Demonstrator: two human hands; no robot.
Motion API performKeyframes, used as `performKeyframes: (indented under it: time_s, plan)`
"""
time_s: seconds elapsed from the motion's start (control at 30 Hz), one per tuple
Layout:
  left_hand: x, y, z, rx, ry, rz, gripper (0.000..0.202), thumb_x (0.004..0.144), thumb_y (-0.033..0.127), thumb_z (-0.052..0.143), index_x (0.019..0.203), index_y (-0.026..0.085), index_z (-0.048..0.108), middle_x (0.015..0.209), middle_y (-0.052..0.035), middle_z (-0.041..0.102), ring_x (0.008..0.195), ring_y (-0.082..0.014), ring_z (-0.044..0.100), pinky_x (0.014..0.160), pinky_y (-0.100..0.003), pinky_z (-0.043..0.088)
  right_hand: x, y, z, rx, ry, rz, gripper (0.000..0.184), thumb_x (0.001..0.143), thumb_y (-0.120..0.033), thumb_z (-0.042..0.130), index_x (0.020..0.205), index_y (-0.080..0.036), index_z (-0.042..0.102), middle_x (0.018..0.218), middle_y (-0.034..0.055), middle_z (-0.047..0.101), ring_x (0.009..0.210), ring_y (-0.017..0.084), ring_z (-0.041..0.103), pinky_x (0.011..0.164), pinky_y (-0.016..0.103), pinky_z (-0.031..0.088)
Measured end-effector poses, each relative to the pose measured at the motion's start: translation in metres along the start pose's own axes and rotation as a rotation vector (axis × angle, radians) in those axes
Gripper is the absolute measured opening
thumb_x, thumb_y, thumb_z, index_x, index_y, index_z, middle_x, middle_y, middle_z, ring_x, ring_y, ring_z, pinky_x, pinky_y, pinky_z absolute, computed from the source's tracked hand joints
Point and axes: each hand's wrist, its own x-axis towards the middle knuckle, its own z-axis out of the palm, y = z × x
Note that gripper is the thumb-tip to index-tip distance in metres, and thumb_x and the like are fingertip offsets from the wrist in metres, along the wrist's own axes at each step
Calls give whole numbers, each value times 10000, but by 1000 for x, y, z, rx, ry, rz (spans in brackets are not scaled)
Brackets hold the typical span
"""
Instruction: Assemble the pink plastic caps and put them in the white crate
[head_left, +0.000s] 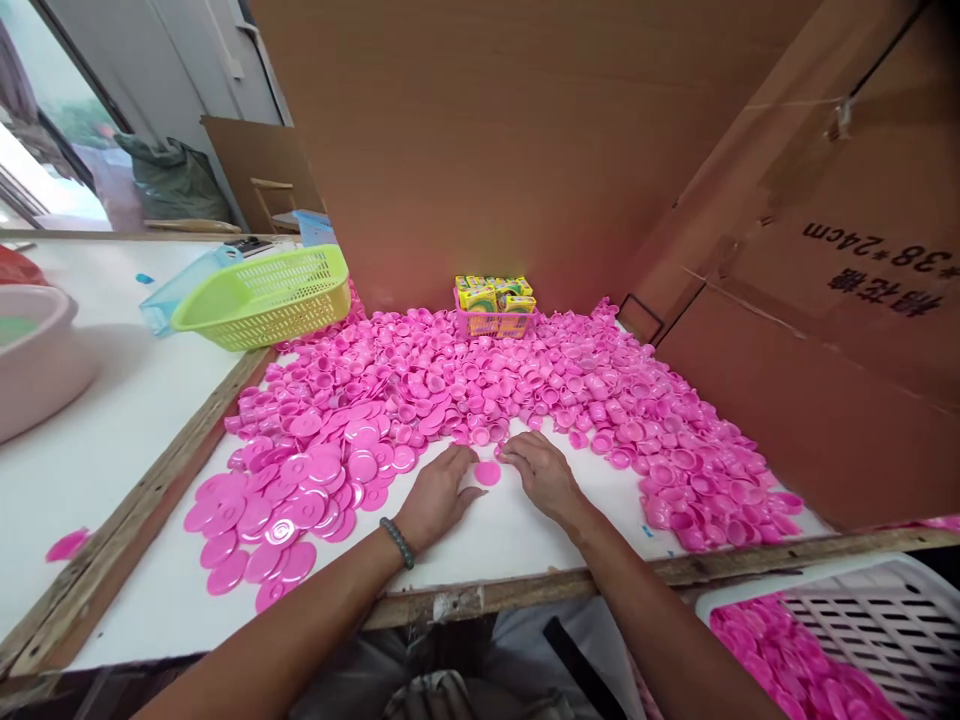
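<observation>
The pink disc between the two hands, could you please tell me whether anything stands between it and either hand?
Nothing visible stands between the left hand and the pink disc. A small pink piece, too small to identify, shows by the fingers of the right hand; the pink cups lie beyond the disc.

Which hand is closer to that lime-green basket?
Left. The left hand is to the right of the lime-green basket and nearer the person; the right hand is farther right, past the small pink disc.
</observation>
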Motion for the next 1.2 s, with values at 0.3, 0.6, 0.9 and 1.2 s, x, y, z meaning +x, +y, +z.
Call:
performKeyframes:
  time_s: [0.3, 0.6, 0.9, 1.2]
  plan:
    - [13, -7, 9, -53, 4, -60, 272, 769, 192, 535, 1035, 180, 479, 898, -52, 589, 835, -177, 551, 711, -274, 433, -1, -15, 15, -186, -116, -163, 218, 829, -62, 378, 729, -168, 539, 707, 35, 523, 718, 162, 426, 646, 282, 336]
    - [12, -7, 16, -118, 3, -107, 392, 756, 98, 470, 1139, 167, 420, 889, -66, 593, 847, -180, 557, 743, -288, 440, 9, -26, 13, -317, -209, -203, 215, 758, 9, 415, 736, -162, 543, 721, 30, 534, 708, 159, 424, 629, 289, 320]
    - [12, -11, 18, -168, 23, -93, 402, 750, 112, 489, 1140, 187, 426, 892, -56, 602, 833, -174, 569, 727, -274, 436, 8, -23, 17, -335, -182, -258, 227, 771, -7, 390, 703, -163, 540, 694, 37, 531, 682, 166, 421, 612, 299, 341]
    - [15, -14, 10, -384, 62, -134, 458, 702, 239, 618, 1134, 203, 469, 970, -47, 618, 746, -138, 568, 677, -245, 445, -2, -20, 14, 113, 32, 18, 194, 862, -173, 409, 785, -192, 586, 783, 38, 600, 796, 167, 501, 720, 299, 405]
